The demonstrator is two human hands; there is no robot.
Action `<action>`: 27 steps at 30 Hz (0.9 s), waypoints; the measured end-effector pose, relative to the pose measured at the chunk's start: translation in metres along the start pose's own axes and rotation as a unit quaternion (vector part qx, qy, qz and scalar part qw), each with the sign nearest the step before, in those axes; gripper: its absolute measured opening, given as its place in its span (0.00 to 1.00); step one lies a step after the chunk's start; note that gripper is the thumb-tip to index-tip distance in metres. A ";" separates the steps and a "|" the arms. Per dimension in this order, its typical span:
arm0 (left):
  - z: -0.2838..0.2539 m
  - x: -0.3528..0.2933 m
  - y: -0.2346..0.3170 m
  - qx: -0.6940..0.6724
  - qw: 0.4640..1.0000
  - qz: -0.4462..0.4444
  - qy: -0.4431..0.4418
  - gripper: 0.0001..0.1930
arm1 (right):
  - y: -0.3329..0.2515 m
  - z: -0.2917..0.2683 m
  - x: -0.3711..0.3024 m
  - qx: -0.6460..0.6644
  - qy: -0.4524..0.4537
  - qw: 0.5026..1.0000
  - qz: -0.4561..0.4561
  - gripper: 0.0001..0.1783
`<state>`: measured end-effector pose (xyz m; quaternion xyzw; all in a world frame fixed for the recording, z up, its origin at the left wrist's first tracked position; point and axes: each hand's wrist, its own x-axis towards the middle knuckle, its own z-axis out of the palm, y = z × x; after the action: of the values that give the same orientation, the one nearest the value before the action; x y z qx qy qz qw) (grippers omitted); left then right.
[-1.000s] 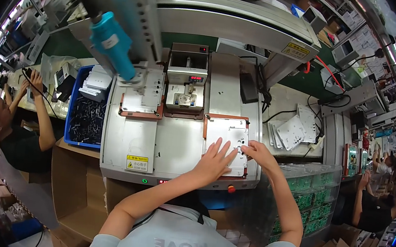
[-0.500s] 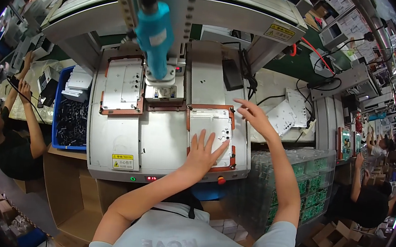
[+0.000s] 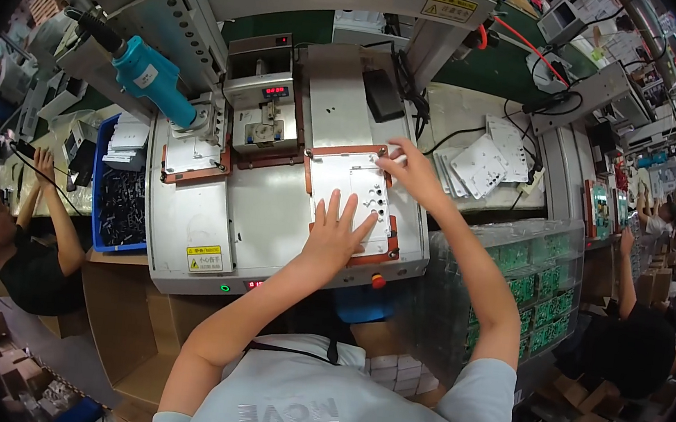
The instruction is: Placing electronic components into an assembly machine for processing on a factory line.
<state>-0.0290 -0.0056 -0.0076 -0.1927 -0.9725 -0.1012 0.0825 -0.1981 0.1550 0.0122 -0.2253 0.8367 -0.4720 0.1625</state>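
A white metal panel [image 3: 335, 179] with small holes and dark studs lies in a red-brown fixture frame [image 3: 391, 245] on the right of the machine bed. My left hand [image 3: 334, 231] rests flat on its lower part, fingers spread. At the panel's upper right corner is my right hand [image 3: 414, 176], its fingers bent and apart, with the tips at the frame corner; nothing shows between them. On the left, a blue electric screwdriver [image 3: 150, 80] on a gantry stands tilted in view over a second white panel [image 3: 189, 157] in a like frame, partly hiding it.
Between the fixtures stands a metal screw feeder [image 3: 262, 108] with a red display. Left is a blue bin [image 3: 100, 186] of small black parts and white pieces. Loose white panels [image 3: 478, 166] lie right, above clear trays of green circuit boards [image 3: 523, 288]. Co-workers sit at both sides.
The screwdriver has travelled left from beside the feeder to the left fixture. My right hand has come in to the right panel's upper corner. My left hand stays on the panel.
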 end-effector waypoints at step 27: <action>-0.085 -0.316 -0.115 -0.350 0.769 -0.476 0.243 0.12 | -0.021 0.231 -0.208 0.001 0.265 0.955 0.132 0.09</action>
<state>0.2246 -0.2428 -0.0078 0.3106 -0.7843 -0.5047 0.1837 0.0943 0.0903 -0.0730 0.0206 0.8715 -0.4899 -0.0045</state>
